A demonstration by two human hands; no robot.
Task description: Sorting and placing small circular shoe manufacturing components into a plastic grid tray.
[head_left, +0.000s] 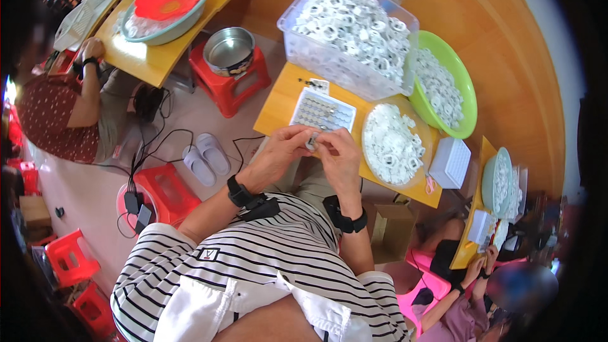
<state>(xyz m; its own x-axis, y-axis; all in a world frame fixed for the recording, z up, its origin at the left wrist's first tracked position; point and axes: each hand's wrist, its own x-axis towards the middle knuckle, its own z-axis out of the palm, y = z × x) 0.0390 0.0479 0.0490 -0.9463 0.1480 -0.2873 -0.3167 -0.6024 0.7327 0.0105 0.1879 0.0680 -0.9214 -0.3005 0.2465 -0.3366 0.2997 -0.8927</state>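
My left hand [284, 153] and my right hand [341, 163] meet over the near edge of the wooden table [271, 114]. Between their fingertips they pinch a small white plastic part [311, 142] with a dark middle; its finer detail is too small to tell. Just beyond my fingers lies a white tray [305, 96] holding rows of small silvery round pieces. Right of my right hand, a round shallow dish [426, 145] bears a heap of white plastic parts [391, 142]. Tiny dark pieces [306, 82] lie beside a small printed card [320, 85] behind the tray.
A clear bin [329, 66] full of white ring-shaped parts and a green basin [467, 107] stand at the back. A white box [451, 163] and pink scissors [430, 184] are at right. Red stools [229, 92] stand leftward. Other people work at the left and lower right.
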